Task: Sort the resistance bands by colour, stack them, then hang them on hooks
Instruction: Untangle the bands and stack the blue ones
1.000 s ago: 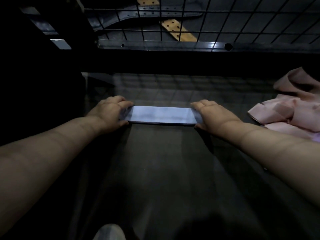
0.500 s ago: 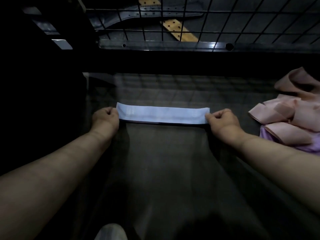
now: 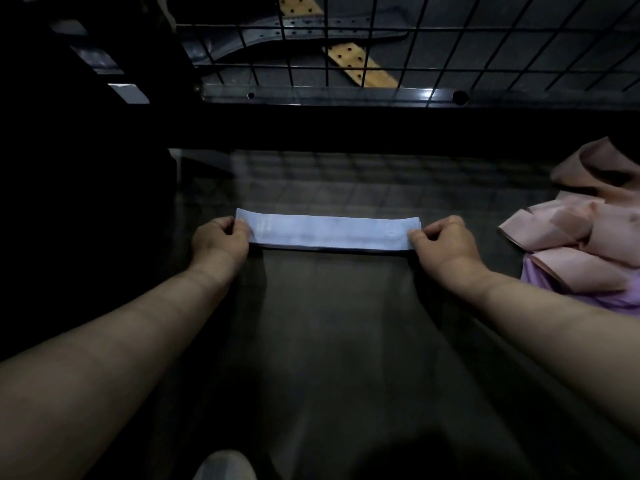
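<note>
On the dark counter [image 3: 329, 341], blue band [image 3: 329, 232] held flat
Left grip [image 3: 218, 242] and right grip [image 3: 443, 242] each pinch an end; an uneven pull could slip one free

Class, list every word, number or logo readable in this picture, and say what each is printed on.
On the blue resistance band: faint pale marks near both ends, too blurred to read.
On the pink bands and the wire grid: no text visible.
</note>
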Tool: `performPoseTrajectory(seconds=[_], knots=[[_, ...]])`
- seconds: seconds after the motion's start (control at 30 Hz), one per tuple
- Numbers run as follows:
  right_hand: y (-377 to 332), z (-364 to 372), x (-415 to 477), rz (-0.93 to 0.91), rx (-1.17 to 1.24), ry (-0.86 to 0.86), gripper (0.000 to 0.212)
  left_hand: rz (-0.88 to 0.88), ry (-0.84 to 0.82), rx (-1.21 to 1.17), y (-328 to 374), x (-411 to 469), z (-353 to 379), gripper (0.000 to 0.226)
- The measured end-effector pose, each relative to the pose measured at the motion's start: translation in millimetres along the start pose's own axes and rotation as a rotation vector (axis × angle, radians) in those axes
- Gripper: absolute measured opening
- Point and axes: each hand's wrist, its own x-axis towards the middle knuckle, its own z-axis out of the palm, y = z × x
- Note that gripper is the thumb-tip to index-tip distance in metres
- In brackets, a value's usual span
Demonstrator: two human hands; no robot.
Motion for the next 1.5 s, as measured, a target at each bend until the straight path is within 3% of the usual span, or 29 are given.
performPoseTrajectory(seconds=[0.17,0.5,0.8,0.9,0.97,1.1,1.17,1.33,1.43,1.5], knots=[[-3,6,2,0.013,0.0,-0.031,0.06,0.036,-0.032,0.052,-3,6,1,0.031],[0,10,5,0.027,0.028,0.014,0.024,0.014,-0.004,0.032,2,2,7,0.03],[3,14,10,0.012,0.015,0.018,0.03,-0.002,-0.014,0.035,-1,5,6,0.031],[7,10,8,-0.035,0.03,-0.01,0.028,-0.019,0.009,0.112,-1,5,6,0.045],[16,2,2,-0.163,-0.1,-0.047,0.029,0.082,0.029,0.158,2,-5,7,0.049],[64,-44,-13,-0.538,-0.778,-0.212,0.055,0.351,-0.006,0.245,20,-36,17,0.047],[103,-76,-14,-0.725,-1.017,-0.241,0.056,0.442,-0.08,0.282,36,-53,26,0.046],[179,-172,-15,-0.472,-1.151,-0.158,0.066,0.783,-0.351,0.379,77,-109,55,0.044],[208,-212,-15,-0.243,-0.931,-0.211,0.068,0.996,-0.583,0.482,116,-142,76,0.056],[218,-221,-18,-0.196,-0.756,-0.14,0.06,1.1,-0.768,0.588,146,-165,95,0.064]])
